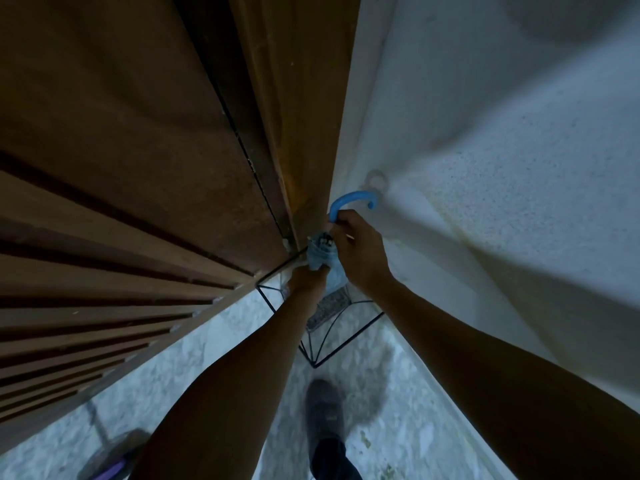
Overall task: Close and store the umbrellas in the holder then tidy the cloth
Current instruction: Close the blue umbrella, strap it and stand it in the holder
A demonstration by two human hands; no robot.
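From the head camera, looking steeply down into the corner where a brown slatted wooden door (145, 209) meets a pale speckled wall (485, 209), both arms reach forward and down. The right hand (360, 251) is curled tight around the shaft of a closed umbrella (320, 256) just below its curved blue handle (351, 199), which hooks out toward the wall. The left hand (306, 280) is lower, its fingers clenched around the bunched pale blue canopy fabric, gathering it against the shaft. The umbrella stands roughly upright between the two hands, right in the corner, with its lower part going down into a black wire holder (329, 327) that sits on the floor against the foot of the wall, near the door's bottom edge. How deep the tip sits in the holder is hidden by the hands and fabric. A grey patterned piece shows inside the wire frame under the left forearm; I cannot tell what it is. The floor (214, 368) is mottled grey stone. A dark shoe (323, 410) is planted on it just short of the holder, and a purple-edged object (110, 459) lies at the bottom left edge of the floor, too blurred to identify.
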